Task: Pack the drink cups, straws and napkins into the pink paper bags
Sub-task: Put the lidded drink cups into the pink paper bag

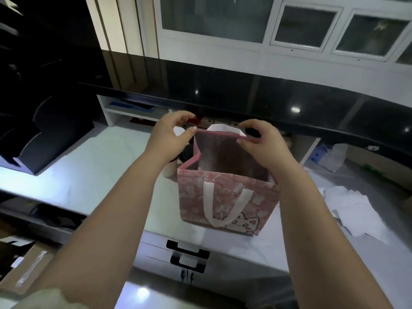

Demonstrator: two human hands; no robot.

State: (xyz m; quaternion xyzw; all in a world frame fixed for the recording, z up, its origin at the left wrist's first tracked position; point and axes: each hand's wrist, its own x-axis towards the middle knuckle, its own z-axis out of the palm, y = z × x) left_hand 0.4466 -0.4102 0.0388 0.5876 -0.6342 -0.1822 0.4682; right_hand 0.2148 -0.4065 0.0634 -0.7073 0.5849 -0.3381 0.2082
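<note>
"Between the hands, what stands on the counter (107, 166)?"

"A pink paper bag (227, 197), boxy and upright, its mouth open. The near wall is printed with pale blotches and a cartoon cat (243, 221) low on the side of the right hand. A flat white ribbon handle (223, 210) hangs down over that wall in a loop."

"And how do the hands sit on it?"

"Both are at the far rim. The left hand (169, 134) pinches one corner of that edge between thumb and fingertip, and the right hand (260, 143) pinches the other corner the same way. The second white handle (223, 128) stands up just behind the rim, between the two pinches."

"Anything inside?"

"The inside is plain and shadowed; its bottom cannot be made out."

"What lies around them?"

"Under the left hand, just behind the bag's side wall, is a pale round cup (169, 171) with a dark top, mostly hidden. Out beyond the right forearm lie crumpled white sheets (354, 212), thin and creased. Below the bag, two black drawer handles (188, 253) show on the smooth white counter front."
</note>
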